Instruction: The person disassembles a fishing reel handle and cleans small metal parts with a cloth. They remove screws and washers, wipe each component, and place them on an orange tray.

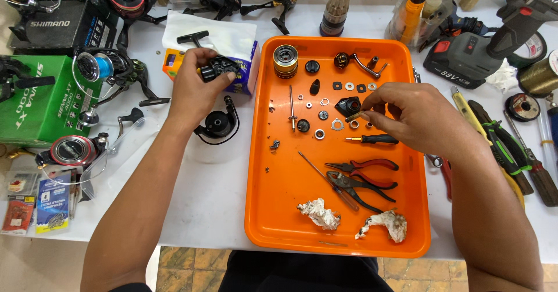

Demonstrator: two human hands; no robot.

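**Orange tray, reel parts, both hands busy**

Orange plastic tray [273, 210] sits centre on white table [203, 205], holding small reel bits. Left hand [195, 86] is off the tray's left side, fingers clenched round a black reel body part [220, 67]; palm hides most of it, so exact shape is hard to tell. Right hand [407, 115] hovers over the tray's far-right area, thumb and forefinger pinching a small dark pin-like part [354, 116]; too small to say what kind. Just beside it, touching or not can't be told, lies a black wedge-shaped housing piece [347, 105].

Near that on the tray: washers and rings [337, 124], tiny, w/ details blurred; gold-and-black spool [285, 61] at far left; small black-handled screwdriver [372, 139] under the right hand; red-handled pliers [363, 173] nearer; two crumpled dirty tissue wads [319, 213] at the near edge.

Left of tray, a black reel rotor w/ bail wire [218, 124] stands on the table. Far left, green box [40, 103] is cut off by frame edge. Right side: green-handled cutters [505, 147], partly hidden by right forearm.
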